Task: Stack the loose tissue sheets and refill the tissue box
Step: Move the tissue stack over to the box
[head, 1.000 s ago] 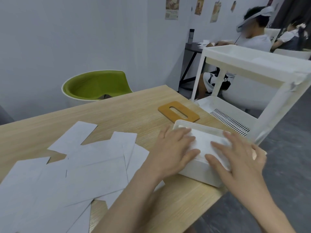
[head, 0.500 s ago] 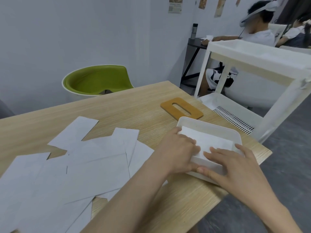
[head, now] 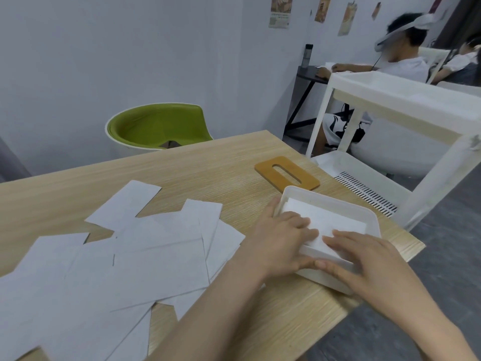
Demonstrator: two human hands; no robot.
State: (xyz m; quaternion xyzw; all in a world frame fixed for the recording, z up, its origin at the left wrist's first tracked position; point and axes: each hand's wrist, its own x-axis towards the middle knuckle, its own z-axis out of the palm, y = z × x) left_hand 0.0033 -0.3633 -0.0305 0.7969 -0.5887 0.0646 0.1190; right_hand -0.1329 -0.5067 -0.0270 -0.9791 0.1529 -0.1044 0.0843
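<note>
Pressing flat, spread fingers of the left hand and right hand squash tissues into the box so they fit.

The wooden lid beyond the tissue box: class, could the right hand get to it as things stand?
Probably yes. The wooden lid lies flat on bare table just behind the tissue box; the right hand, resting on the box, holds nothing.

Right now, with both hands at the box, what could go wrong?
The tissue box sits near the table's corner; pressing the tissues with the left hand and right hand might nudge it toward the edge. The left forearm lies over the loose sheets and could drag or crease them. The lid is still off.
</note>
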